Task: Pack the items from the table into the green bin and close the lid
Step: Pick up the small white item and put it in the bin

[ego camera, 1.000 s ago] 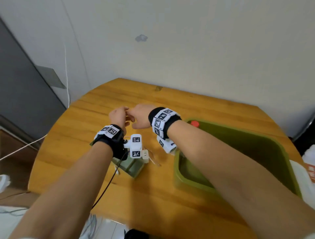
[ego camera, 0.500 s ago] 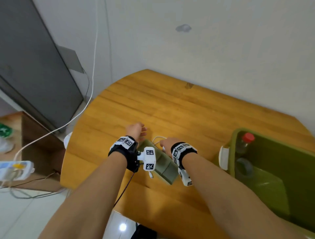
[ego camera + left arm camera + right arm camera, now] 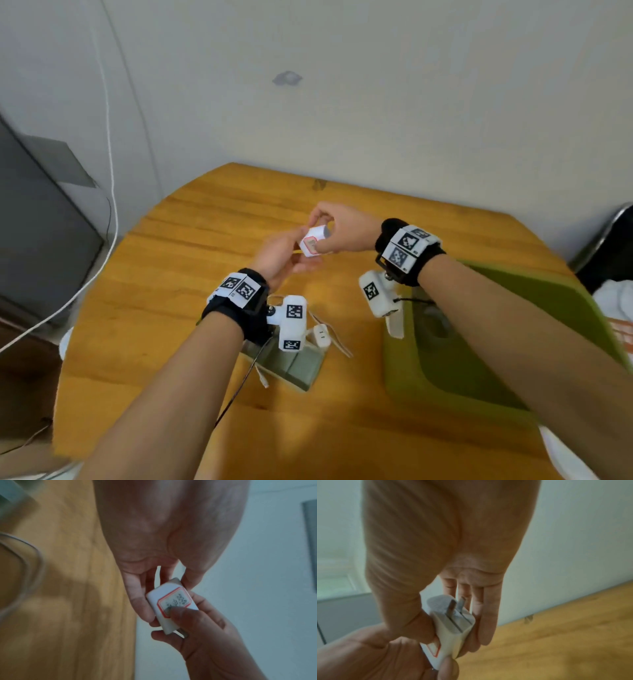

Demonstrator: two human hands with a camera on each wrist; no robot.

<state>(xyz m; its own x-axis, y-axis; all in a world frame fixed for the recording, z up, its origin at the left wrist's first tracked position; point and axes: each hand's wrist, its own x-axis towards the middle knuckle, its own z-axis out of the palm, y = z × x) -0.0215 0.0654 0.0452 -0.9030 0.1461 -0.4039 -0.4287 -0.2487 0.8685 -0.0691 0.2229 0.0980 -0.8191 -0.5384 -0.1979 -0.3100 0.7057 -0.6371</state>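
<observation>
Head view: both hands on the white charger, bin to the right

Head camera shows the small white plastic wall charger with a red-bordered label (image 3: 313, 241) held in the air above the round orange-brown wooden bench (image 3: 191, 260), pinched from two sides. The right hand (image 3: 346, 229) has its grip clamped on the block, thumb pressed on the labelled face and fingers (image 3: 485, 616) behind it. The left hand (image 3: 277, 257) is also closed on it from below, fingertips (image 3: 140, 601) along one side. In the right wrist view the two metal prongs stand out of the end that faces that palm.

The olive-green plastic bin (image 3: 404, 370) stands open to the right of the charger and nearer the person, directly under the right forearm, so the right hand is the nearer one for the drop. My judgement is that the left hand lets go and the right carries the block rightward and down into the bin.

On the bench below the left wrist lie a second white adapter with a thin white cable (image 3: 322, 334) and a grey-green flat box (image 3: 301, 368), not yet packed.
</observation>
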